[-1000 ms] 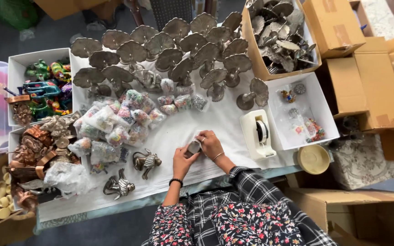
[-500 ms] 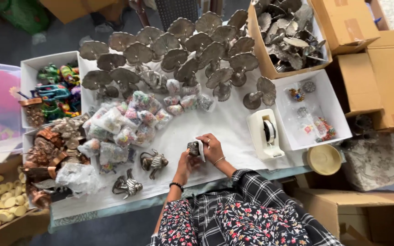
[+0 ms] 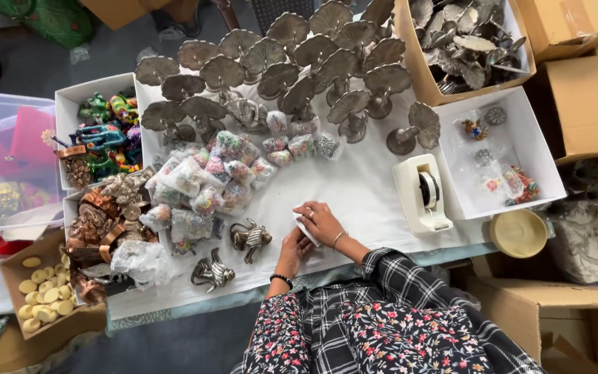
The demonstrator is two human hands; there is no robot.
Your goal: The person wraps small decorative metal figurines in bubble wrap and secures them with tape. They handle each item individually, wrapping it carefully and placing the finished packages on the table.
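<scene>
White tablecloth (image 3: pixel 354 194) under the right hand (image 3: pixel 323 221); white tape dispenser (image 3: pixel 421 193) beside it; 2 silver figurines (image 3: pixel 233 255) beside the left hand (image 3: pixel 291 244).

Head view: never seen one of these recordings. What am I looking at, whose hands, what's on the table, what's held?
There is no machine here: a person wears a camera on the head, and it looks straight down at their own two bare hands. The left hand and the right hand meet over the white table cover, pinching a small clear packet; what is inside it cannot be told. Just left of the hands lie two small metal animal figures. Beyond them is a heap of little filled plastic bags, then rows of grey metal leaf-shaped stands. A white tape dispenser sits to the right, beside a white tray holding a few trinkets.
</scene>
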